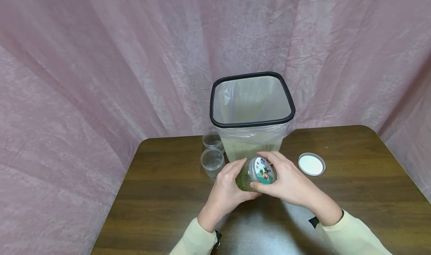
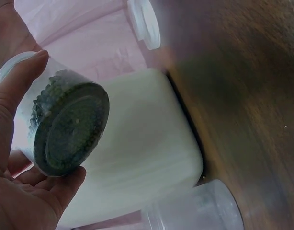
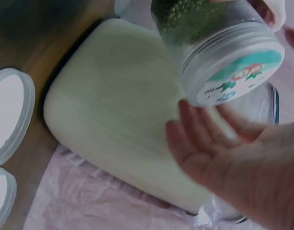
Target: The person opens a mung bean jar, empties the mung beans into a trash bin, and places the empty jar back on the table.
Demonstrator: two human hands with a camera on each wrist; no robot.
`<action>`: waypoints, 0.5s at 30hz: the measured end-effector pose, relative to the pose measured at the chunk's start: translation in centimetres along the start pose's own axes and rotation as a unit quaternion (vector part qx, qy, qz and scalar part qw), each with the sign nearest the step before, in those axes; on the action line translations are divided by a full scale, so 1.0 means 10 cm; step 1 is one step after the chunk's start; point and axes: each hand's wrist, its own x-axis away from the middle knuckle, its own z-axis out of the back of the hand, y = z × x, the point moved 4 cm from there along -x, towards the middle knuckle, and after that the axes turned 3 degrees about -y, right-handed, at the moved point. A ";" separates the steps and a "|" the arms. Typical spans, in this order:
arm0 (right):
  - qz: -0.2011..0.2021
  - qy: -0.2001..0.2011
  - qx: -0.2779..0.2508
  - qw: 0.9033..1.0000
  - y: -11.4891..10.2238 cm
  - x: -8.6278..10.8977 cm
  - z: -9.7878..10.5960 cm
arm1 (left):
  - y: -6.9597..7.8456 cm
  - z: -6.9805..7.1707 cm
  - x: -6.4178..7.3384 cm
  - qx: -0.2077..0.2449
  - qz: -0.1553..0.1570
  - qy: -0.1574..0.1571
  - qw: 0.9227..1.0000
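A clear plastic jar of small green beans (image 2: 73, 127) is tilted in front of the bin, its base toward the left wrist camera. My left hand (image 1: 229, 185) grips the jar's body, thumb on one side and fingers on the other. The jar's lid (image 3: 243, 72) is on and carries a white and teal label with a cartoon picture. Around this lid my right hand (image 1: 286, 178) is spread. In the right wrist view its fingers (image 3: 197, 143) are loosely bent just off the lid's edge, with a small gap at the thumb.
A cream bin (image 1: 252, 142) with a black rim and clear liner stands at the table's back. Left of it are two clear jars without lids, a near one (image 1: 213, 161) and a far one (image 1: 212, 138). A white lid (image 1: 311, 164) lies to the right. Pink curtains (image 1: 168, 60) hang behind.
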 end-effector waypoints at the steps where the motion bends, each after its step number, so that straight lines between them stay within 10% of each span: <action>1: -0.009 0.003 0.001 1.000 0.00 -0.01 0.00 | 0.00 0.00 0.00 -0.002 -0.001 0.000 1.000; 7: -0.062 -0.012 -0.002 0.998 0.03 -0.05 -0.01 | -0.01 0.02 0.01 -0.012 -0.009 0.003 1.000; 15: -0.017 0.005 0.009 1.000 0.01 -0.04 0.01 | -0.11 0.04 0.06 0.010 0.025 -0.016 1.000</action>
